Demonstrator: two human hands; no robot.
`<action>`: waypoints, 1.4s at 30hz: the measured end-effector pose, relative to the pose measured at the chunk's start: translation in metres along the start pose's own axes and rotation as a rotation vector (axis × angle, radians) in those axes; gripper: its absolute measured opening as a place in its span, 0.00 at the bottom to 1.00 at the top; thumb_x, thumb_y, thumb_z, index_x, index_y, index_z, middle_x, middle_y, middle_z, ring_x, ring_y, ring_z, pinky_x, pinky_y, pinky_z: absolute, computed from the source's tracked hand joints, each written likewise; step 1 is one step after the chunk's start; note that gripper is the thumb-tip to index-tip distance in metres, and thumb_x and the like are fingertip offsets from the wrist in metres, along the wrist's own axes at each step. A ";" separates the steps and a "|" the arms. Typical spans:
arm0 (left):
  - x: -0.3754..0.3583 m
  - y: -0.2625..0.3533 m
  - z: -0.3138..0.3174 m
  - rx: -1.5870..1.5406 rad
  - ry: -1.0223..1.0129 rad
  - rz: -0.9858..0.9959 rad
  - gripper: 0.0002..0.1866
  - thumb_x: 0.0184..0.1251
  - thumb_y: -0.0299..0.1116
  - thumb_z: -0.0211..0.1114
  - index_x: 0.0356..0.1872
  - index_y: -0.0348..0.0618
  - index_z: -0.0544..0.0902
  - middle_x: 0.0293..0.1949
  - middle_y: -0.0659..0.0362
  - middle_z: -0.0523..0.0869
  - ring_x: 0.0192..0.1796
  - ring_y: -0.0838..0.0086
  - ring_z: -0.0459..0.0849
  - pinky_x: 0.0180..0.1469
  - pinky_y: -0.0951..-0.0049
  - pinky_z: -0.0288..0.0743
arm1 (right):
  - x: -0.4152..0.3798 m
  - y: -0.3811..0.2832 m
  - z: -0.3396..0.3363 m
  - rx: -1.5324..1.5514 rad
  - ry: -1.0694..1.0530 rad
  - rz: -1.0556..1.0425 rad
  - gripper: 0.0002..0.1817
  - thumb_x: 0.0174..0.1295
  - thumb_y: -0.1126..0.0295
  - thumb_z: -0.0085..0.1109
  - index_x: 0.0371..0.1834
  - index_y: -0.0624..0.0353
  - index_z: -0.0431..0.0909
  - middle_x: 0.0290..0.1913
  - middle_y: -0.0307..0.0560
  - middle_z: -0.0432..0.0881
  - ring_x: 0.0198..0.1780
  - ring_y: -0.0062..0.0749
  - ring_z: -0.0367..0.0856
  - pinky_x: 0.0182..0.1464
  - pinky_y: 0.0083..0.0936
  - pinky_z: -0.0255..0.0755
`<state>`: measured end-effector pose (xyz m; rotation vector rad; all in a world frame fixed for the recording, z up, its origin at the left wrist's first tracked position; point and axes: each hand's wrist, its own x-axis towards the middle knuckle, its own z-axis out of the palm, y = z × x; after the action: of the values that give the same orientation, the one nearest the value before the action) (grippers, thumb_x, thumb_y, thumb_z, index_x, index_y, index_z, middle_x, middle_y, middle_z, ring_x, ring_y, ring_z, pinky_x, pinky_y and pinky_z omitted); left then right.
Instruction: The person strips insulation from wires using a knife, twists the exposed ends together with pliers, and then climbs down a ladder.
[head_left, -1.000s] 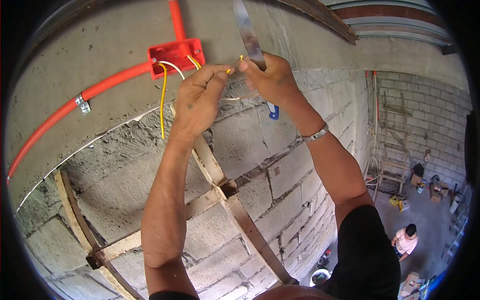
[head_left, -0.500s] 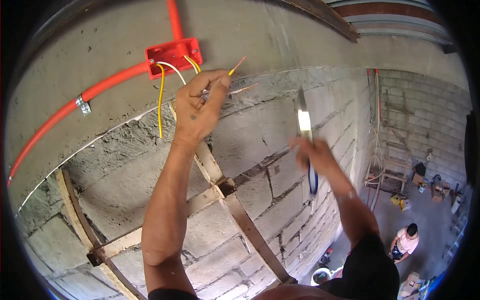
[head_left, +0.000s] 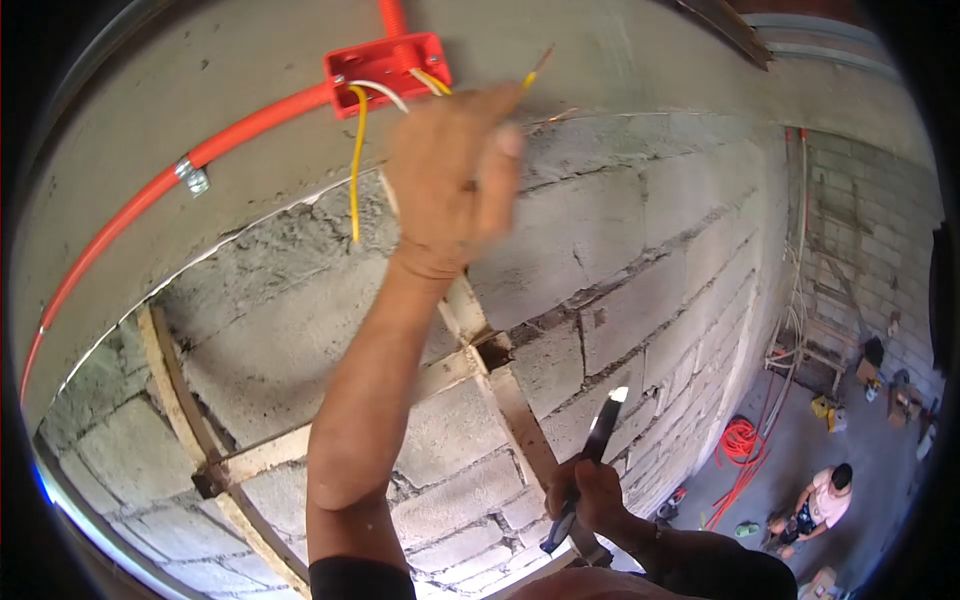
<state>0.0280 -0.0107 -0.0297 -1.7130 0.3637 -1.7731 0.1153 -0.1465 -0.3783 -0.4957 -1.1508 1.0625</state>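
Observation:
My left hand (head_left: 445,180), smeared by motion, is closed around the wires just below the red junction box (head_left: 335,70). A yellow wire (head_left: 531,78) with a bare copper end sticks out past its fingers. Another bare copper end shows beside the hand, and the wires inside the grip are hidden. White wire (head_left: 385,92) runs from the box behind the hand, while a separate yellow wire (head_left: 357,180) hangs free at its left. Lower right, my right hand (head_left: 588,495) grips a dark-handled utility knife (head_left: 603,428), its bright tip pointing up and away from the wires.
Red conduit (head_left: 255,122) enters the box from the left, held by a metal clamp (head_left: 192,176). A metal frame (head_left: 515,405) crosses the block wall. Far below, a person (head_left: 825,500) crouches on the floor near a red conduit coil (head_left: 740,440).
My right hand has dropped down and left with the knife, away from the wires. My left hand has turned, its back now toward me, still at the wires. The view has shifted.

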 end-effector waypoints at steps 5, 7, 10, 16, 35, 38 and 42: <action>0.001 0.025 -0.009 -0.030 -0.137 0.115 0.16 0.55 0.34 0.67 0.44 0.38 0.84 0.35 0.55 0.83 0.35 0.62 0.79 0.41 0.66 0.70 | -0.004 0.010 0.012 -0.111 0.185 -0.102 0.28 0.76 0.45 0.40 0.38 0.62 0.75 0.18 0.48 0.76 0.18 0.35 0.76 0.23 0.31 0.73; 0.007 0.041 -0.024 -0.037 -0.182 0.029 0.14 0.59 0.31 0.66 0.45 0.36 0.85 0.38 0.50 0.84 0.38 0.61 0.79 0.42 0.66 0.73 | -0.003 0.018 0.012 -0.122 0.158 -0.198 0.27 0.76 0.46 0.40 0.38 0.62 0.75 0.18 0.47 0.75 0.18 0.34 0.76 0.21 0.30 0.73; 0.003 0.044 -0.062 0.080 -0.076 0.015 0.14 0.57 0.24 0.64 0.46 0.34 0.84 0.38 0.49 0.84 0.41 0.62 0.82 0.45 0.68 0.74 | -0.004 0.026 0.005 -0.002 0.156 -0.146 0.27 0.76 0.46 0.41 0.39 0.61 0.74 0.19 0.47 0.75 0.18 0.33 0.76 0.21 0.30 0.73; -0.011 0.006 -0.142 0.223 -0.106 -0.238 0.22 0.57 0.14 0.59 0.53 0.39 0.83 0.43 0.53 0.86 0.40 0.67 0.85 0.42 0.74 0.78 | -0.003 0.025 0.008 0.006 0.149 -0.196 0.27 0.73 0.45 0.47 0.38 0.63 0.76 0.18 0.46 0.74 0.18 0.32 0.75 0.22 0.29 0.71; 0.064 -0.030 -0.049 -0.324 -0.116 -0.568 0.18 0.72 0.41 0.64 0.50 0.34 0.86 0.31 0.59 0.85 0.36 0.77 0.84 0.39 0.75 0.78 | -0.007 0.009 0.011 -0.087 0.134 -0.104 0.28 0.75 0.46 0.43 0.44 0.66 0.75 0.21 0.46 0.78 0.21 0.31 0.78 0.24 0.27 0.72; 0.063 -0.032 -0.046 -0.246 -0.049 -0.811 0.19 0.73 0.45 0.63 0.39 0.34 0.88 0.24 0.63 0.78 0.27 0.84 0.72 0.29 0.81 0.63 | -0.006 0.007 0.011 -0.087 0.131 -0.083 0.29 0.75 0.46 0.44 0.45 0.67 0.75 0.21 0.47 0.78 0.22 0.32 0.79 0.25 0.28 0.73; 0.050 -0.020 -0.038 -0.221 0.030 -0.765 0.19 0.74 0.44 0.62 0.42 0.34 0.88 0.24 0.64 0.77 0.27 0.84 0.72 0.30 0.79 0.66 | -0.001 0.009 -0.001 -0.034 0.039 -0.040 0.33 0.74 0.42 0.41 0.44 0.69 0.75 0.20 0.45 0.76 0.19 0.29 0.75 0.22 0.27 0.68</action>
<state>-0.0110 -0.0351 0.0177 -2.1656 -0.1220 -2.3526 0.1121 -0.1430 -0.3865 -0.5153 -1.1416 0.9961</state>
